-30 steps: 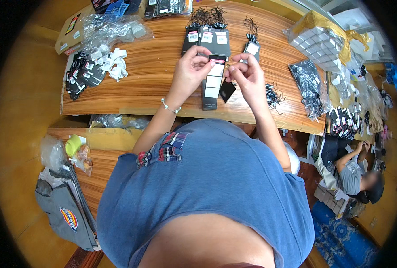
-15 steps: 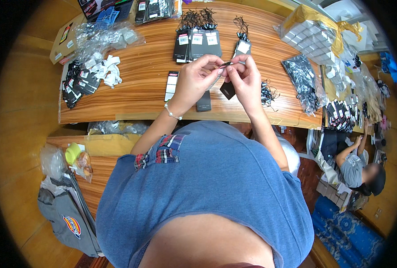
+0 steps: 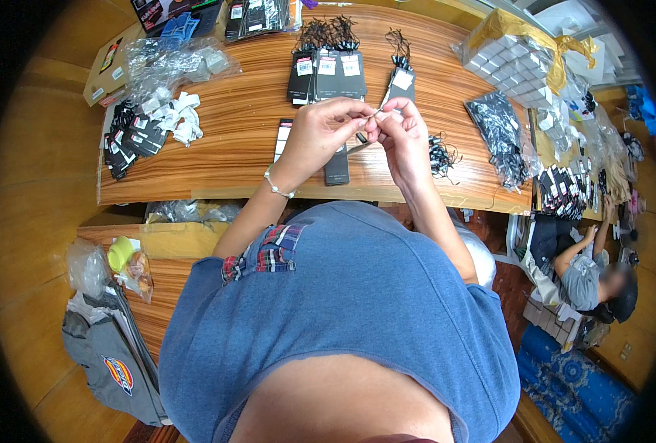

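Note:
Over the near middle of the table, my left hand and my right hand meet, both closed in a pinch. A thin tag cord runs between their fingertips. Below the fingers hangs a hang tag, seen nearly edge-on, with a small black piece at its top. Under my hands a dark hang tag lies flat. Partly covered by my left hand is a tag with white labels. Black cords lie in a small tangle right of my right hand.
Rows of dark corded tags lie ahead, with a smaller stack beside them. More tags and white strips are at left. At right are a bagged bundle and a taped carton. A co-worker sits at far right.
The dark tag hanging by my right hand has turned nearly edge-on and moved left beneath my fingers. My fingertips have shifted slightly, with the cord now stretched between them.

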### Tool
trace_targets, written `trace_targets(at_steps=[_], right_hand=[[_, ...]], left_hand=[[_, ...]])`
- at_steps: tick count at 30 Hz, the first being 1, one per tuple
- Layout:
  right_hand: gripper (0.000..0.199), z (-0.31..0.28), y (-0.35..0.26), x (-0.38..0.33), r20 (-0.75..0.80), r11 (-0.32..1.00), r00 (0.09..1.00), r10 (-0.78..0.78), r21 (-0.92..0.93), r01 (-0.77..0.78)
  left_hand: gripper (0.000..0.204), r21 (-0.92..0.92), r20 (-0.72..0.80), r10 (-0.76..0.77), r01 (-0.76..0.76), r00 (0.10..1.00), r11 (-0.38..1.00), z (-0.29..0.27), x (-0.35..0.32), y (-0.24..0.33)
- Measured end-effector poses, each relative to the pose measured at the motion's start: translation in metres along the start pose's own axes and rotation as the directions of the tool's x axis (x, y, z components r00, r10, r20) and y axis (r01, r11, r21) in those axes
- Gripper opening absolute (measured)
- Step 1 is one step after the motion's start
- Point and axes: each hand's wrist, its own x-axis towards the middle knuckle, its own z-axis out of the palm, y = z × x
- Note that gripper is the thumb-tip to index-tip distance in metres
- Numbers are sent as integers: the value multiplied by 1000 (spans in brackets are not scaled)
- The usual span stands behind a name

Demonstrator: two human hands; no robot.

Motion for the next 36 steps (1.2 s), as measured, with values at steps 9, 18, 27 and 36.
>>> trace_targets(at_steps=[9,18,27,36], right_hand=[[20,1,-10,3,136,986,979,154,-79,-144],[7,-7,5,1,175,932,921,347,48,-360],[6,4,13,-2,-32,979,999,16,-202,-23],[5,1,6,5,-62,996,997,53,-64,-57]], left_hand=[[15,524,193,455,-484,869,701,-22,10,-5],[12,581,318,551,-618,772,530,-23,3,-9],[12,530,249,534,-575,808,622,-23,4,-8],[14,570,246,536,-568,808,594,-20,9,5]])
